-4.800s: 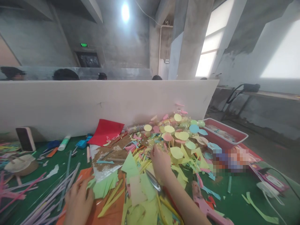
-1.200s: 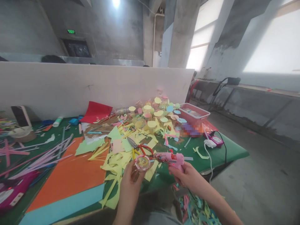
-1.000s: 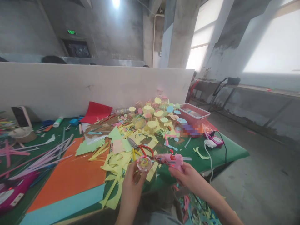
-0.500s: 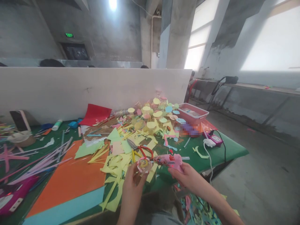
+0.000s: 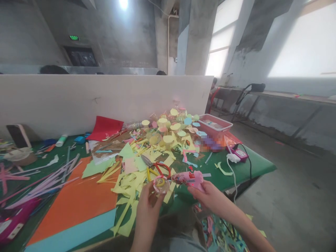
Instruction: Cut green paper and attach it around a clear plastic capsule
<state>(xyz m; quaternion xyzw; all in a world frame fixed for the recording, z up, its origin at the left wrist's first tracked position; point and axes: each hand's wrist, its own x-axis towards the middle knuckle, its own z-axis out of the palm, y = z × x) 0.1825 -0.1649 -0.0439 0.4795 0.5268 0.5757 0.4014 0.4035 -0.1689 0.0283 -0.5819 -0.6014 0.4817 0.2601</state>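
Observation:
My left hand (image 5: 150, 201) holds a small clear plastic cup (image 5: 161, 184) with a pink rim and something yellow in it, fingers closed round its sides. My right hand (image 5: 204, 193) grips a pink hot glue gun (image 5: 193, 179) by its handle; a clear glue stick juts from the back. The gun's nozzle points left and is at the cup's rim; I cannot tell whether it touches. Just beyond the cup lie red-handled scissors (image 5: 163, 168) on yellow paper scraps (image 5: 128, 190).
Orange sheets (image 5: 76, 203) and pink straws (image 5: 49, 180) cover the table's left. Behind are paper-topped clear cups (image 5: 168, 139), a red sheet (image 5: 105, 127) and a pink basket (image 5: 220, 127). A magenta power strip (image 5: 240, 154) with cables sits right. A white partition (image 5: 105, 94) stands behind.
The view has shifted slightly, so things appear a little further left. Both hands keep the same hold on the cup and the glue gun.

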